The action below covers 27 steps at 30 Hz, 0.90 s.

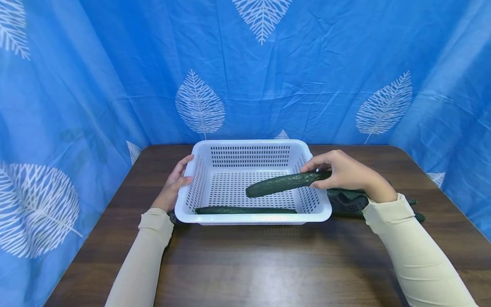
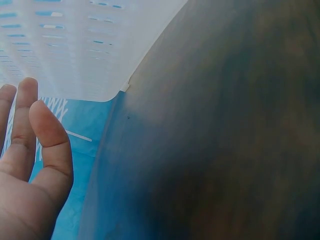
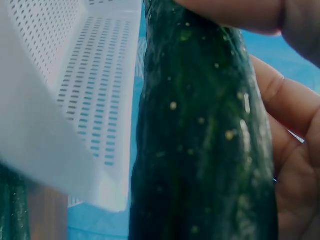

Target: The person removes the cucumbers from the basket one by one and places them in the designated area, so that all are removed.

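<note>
A white perforated plastic basket (image 1: 249, 218) stands on the table. One cucumber (image 1: 245, 210) lies in it along the near wall. My right hand (image 1: 345, 172) pinches another dark green cucumber (image 1: 284, 184) near one end, thumb on the near side and fingers on the far side. That cucumber is held over the basket's right part, its free end pointing left. In the right wrist view its bumpy skin fills the middle. My left hand (image 1: 174, 183) rests against the basket's left side, fingertips at the rim. The left wrist view shows its fingers (image 2: 25, 130) loosely extended beside the wall.
More cucumbers (image 1: 419, 216) lie on the dark wooden table (image 1: 253, 264) right of the basket, partly hidden by my right wrist and its black camera mount (image 1: 349, 204). A blue curtain with white leaf prints (image 1: 249, 85) hangs behind the table and along both sides.
</note>
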Each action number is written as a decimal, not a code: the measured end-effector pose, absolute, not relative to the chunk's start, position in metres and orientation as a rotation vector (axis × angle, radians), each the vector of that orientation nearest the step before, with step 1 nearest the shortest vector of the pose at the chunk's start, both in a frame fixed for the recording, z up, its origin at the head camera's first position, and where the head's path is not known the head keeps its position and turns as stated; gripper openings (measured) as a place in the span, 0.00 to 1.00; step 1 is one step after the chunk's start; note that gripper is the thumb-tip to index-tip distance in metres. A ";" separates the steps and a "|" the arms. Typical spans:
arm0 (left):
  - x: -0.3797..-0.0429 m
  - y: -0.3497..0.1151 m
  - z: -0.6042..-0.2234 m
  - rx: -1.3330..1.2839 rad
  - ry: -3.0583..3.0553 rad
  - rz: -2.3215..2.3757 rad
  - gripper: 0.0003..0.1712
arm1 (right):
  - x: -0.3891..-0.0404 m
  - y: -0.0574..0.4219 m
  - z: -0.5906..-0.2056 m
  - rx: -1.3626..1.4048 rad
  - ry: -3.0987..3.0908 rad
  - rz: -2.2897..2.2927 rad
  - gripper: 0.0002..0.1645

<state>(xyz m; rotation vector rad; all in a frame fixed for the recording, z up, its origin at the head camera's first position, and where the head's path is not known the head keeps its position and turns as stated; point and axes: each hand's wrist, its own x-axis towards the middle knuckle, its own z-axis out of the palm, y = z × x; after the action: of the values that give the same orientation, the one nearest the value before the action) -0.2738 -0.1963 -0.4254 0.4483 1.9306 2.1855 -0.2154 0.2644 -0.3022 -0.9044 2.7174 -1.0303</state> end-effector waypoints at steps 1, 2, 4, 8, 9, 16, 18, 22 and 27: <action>-0.274 -0.196 -0.425 0.449 1.931 2.183 0.40 | -0.215 0.266 -0.303 -0.907 2.713 -1.043 0.20; -0.274 -0.196 -0.426 0.451 1.931 2.183 0.40 | -0.214 0.268 -0.305 -0.913 2.710 -1.053 0.20; -0.274 -0.196 -0.426 0.449 1.929 2.185 0.40 | -0.213 0.272 -0.307 -0.923 2.706 -1.067 0.20; -0.273 -0.196 -0.426 0.443 1.928 2.189 0.40 | -0.211 0.279 -0.311 -0.946 2.719 -1.073 0.21; -0.273 -0.196 -0.426 0.443 1.930 2.188 0.39 | -0.210 0.281 -0.311 -0.945 2.724 -1.071 0.21; -0.272 -0.197 -0.425 0.431 1.919 2.195 0.39 | -0.204 0.292 -0.312 -0.968 2.754 -1.061 0.20; -0.272 -0.197 -0.424 0.433 1.917 2.197 0.40 | -0.202 0.296 -0.314 -0.967 2.758 -1.066 0.19; -0.271 -0.196 -0.424 0.439 1.909 2.206 0.40 | -0.197 0.304 -0.317 -0.949 2.771 -1.074 0.18; -0.271 -0.195 -0.424 0.443 1.905 2.214 0.39 | -0.191 0.314 -0.322 -0.947 2.801 -1.072 0.19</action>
<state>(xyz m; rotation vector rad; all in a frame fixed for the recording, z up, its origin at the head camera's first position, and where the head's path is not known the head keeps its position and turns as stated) -0.2708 -0.1946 -0.4240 0.4434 1.9047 2.2142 -0.1911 0.3144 -0.3219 -0.9470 2.8006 -1.0722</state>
